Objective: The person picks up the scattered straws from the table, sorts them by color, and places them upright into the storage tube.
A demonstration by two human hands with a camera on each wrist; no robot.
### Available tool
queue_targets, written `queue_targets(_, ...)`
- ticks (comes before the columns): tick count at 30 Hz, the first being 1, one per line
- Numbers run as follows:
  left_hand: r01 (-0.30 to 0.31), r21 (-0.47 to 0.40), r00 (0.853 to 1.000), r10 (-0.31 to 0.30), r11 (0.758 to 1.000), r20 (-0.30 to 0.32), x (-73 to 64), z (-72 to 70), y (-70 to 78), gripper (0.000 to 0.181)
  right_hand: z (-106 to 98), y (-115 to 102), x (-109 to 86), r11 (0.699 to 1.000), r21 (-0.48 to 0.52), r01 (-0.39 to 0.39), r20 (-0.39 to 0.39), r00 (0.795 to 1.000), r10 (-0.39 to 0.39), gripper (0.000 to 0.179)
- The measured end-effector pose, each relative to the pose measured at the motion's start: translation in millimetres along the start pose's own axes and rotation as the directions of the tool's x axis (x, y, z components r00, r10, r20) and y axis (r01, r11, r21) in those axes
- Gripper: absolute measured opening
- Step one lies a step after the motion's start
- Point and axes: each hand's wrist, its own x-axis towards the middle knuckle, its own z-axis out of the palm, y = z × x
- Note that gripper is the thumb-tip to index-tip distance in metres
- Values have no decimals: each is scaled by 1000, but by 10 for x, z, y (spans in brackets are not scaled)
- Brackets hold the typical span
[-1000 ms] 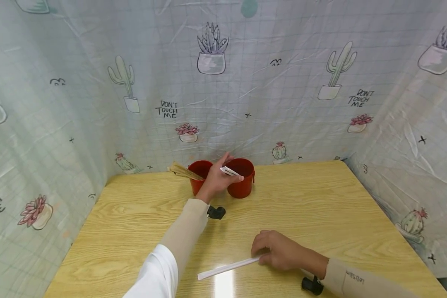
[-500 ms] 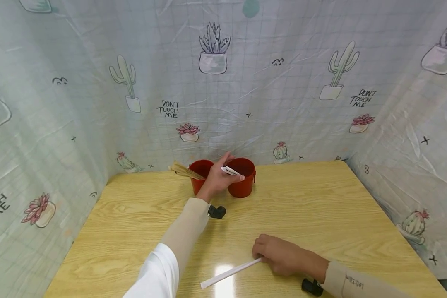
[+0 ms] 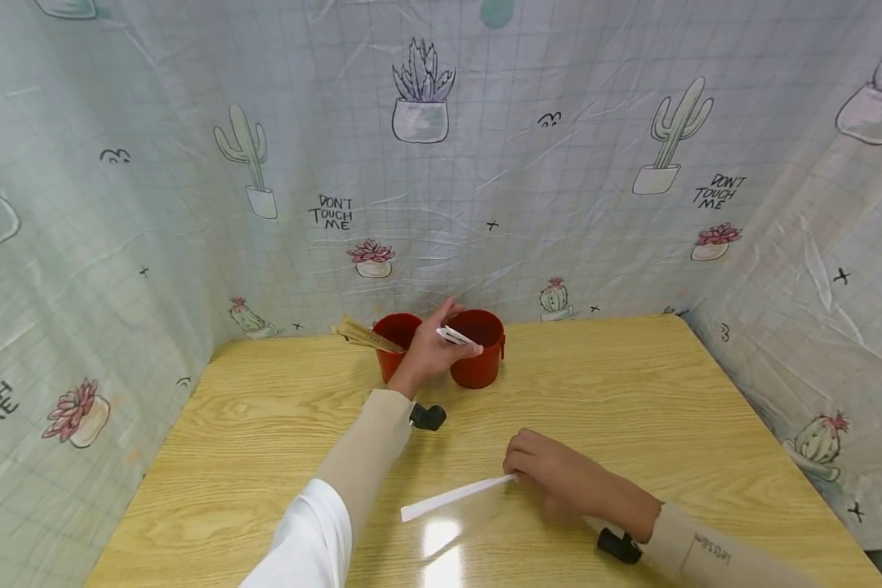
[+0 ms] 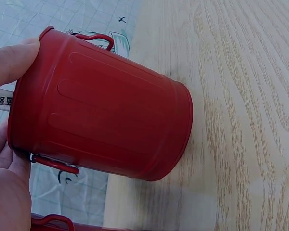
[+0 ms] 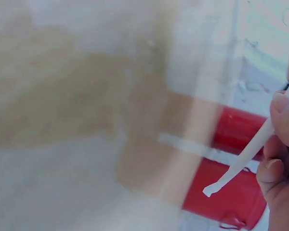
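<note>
In the head view, my left hand (image 3: 435, 351) holds the right-hand red bucket (image 3: 478, 369) at its rim, the thumb at the front and fingers behind. White paper-wrapped sticks (image 3: 457, 336) poke out of its mouth beside the palm. The left wrist view shows the thumb (image 4: 12, 65) on the rim and printed characters on a wrapper. My right hand (image 3: 562, 478) pinches one end of a long white paper-wrapped stick (image 3: 457, 496), raised above the table and pointing left. Up close, this stick (image 5: 243, 159) has a crinkled free end.
A second red bucket (image 3: 388, 371) stands just left of the held one, with several tan flat sticks (image 3: 360, 333) leaning out. The wooden table (image 3: 603, 392) ends at a cactus-print cloth (image 3: 595, 245) hanging behind and at both sides.
My right hand first closes on the white paper-wrapped stick lying on the table, then lifts it and moves away from me. My left hand stays at the bucket.
</note>
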Motion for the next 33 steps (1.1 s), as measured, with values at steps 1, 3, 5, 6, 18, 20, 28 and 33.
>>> queue_targets(1,-3,0,1000,3,1000,0,3,1,-1,99,-27,18,17,1000,-4,13,-39,999,-13,33)
queue_targets(3,-8,0,1000,8,1000,-3,8,2,1,99,-82,50,56,999,-10,35,-110,993,-36,35)
queue_targets(5,-8,5,1000,8,1000,-7,8,-5,0,99,-130,81,103,998,-15,54,-161,985,-56,32)
queue_targets(6,-10,7,1000,10,1000,-9,11,-7,-2,99,-151,95,126,998,-20,60,-182,981,-63,27)
queue_targets(18,-24,15,1000,24,1000,-3,41,-13,-31,100,-331,166,382,997,24,69,-351,935,-56,6)
queue_targets(20,-28,17,1000,28,999,-2,51,-14,-34,100,-356,185,430,997,39,61,-373,927,-42,7)
queue_targets(28,-23,-23,1000,23,999,9,65,-28,-37,101,-467,294,656,993,117,-10,-467,882,64,28)
queue_targets(33,-49,-33,998,49,998,27,71,-30,-55,99,-531,345,808,989,151,8,-515,854,71,28)
